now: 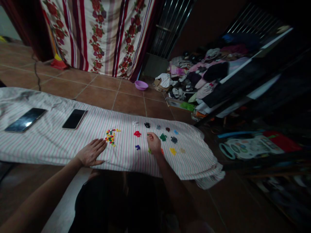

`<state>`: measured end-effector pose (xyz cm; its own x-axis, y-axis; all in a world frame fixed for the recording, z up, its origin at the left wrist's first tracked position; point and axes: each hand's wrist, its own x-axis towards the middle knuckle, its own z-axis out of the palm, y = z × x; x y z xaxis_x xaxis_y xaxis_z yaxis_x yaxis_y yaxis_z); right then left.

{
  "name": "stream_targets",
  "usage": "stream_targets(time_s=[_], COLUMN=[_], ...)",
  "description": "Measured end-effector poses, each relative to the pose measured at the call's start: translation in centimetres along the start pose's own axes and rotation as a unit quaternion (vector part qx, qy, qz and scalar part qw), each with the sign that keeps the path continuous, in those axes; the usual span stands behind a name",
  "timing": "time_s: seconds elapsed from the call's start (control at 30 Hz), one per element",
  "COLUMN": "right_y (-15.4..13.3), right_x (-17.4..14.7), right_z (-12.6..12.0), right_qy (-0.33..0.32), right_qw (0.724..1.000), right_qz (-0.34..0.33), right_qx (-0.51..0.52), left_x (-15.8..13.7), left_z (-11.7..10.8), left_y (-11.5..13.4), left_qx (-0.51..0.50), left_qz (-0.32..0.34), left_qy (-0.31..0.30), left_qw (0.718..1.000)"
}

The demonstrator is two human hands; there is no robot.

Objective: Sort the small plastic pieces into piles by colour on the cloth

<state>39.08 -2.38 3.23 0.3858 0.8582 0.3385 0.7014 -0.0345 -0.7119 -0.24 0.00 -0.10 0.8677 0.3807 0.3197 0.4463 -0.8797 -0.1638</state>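
My left hand (93, 152) lies flat on a striped cloth (97, 111), fingers stretched out and their tips beside a mixed heap of small coloured pieces (110, 137), mostly yellow, red and green. Over the sorted groups, my right hand (154, 142) is closed in a pinch; what sits between its fingertips is too small to make out. Around it are separate little piles: red pieces (137, 133), black pieces (147, 125), dark green pieces (163, 137), grey pieces (174, 139), yellow pieces (173, 151) and purple pieces (137, 147). My right hand and wrist partly cover a light green pile and an orange one.
Two dark-screened devices, a tablet (26, 119) and a phone (74, 119), rest on the cloth at left. Beyond the table are a purple basin (141, 85), a red dustpan (59, 64), a floral curtain (97, 35) and a large clothes heap (194, 72).
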Motion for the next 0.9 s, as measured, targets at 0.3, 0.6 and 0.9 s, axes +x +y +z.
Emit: stream_targets(time_s=[0.3, 0.6, 0.9], right_y=[5.2, 7.9, 8.6], right_x=[1.3, 2.0, 2.6], right_z=[-6.3, -6.8, -6.2], right_qy=[0.093, 0.113, 0.055], right_qw=[0.981, 0.966, 0.964], right_qz=[0.141, 0.176, 0.181], right_qx=[-0.094, -0.152, -0.185], left_x=[-0.1, 0.2, 0.0], left_z=[0.3, -0.4, 0.2], left_y=[-0.2, -0.1, -0.2], left_qx=[0.010, 0.016, -0.004], left_qz=[0.012, 0.018, 0.005], left_qy=[0.024, 0.022, 0.015], left_qw=[1.000, 0.999, 1.000])
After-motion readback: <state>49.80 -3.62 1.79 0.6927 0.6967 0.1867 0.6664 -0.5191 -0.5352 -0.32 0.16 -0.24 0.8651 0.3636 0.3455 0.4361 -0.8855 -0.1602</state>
